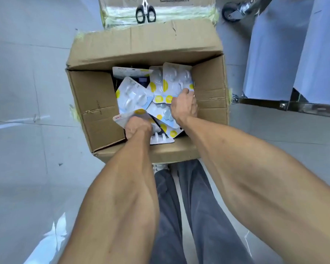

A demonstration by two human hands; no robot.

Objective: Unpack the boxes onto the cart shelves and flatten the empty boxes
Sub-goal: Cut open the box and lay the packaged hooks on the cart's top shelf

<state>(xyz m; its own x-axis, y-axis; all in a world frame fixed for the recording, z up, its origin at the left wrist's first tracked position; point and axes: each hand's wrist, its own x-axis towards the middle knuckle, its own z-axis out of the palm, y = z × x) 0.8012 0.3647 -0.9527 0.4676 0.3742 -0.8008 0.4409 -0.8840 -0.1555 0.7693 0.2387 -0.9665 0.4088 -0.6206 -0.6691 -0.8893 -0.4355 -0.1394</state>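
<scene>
An open cardboard box stands on the floor in front of my legs, its flaps folded out. Inside lie several white blister packs with yellow dots, loosely heaped. My left hand is down in the near left of the box, fingers curled round a blister pack. My right hand is at the right side of the box, gripping the lower edge of a pack that leans against the right wall.
A second, taped cardboard box lies beyond the open one with black-handled scissors on top. The cart's metal frame, blue-grey panels and a caster wheel are at the upper right. Glossy grey floor lies to the left.
</scene>
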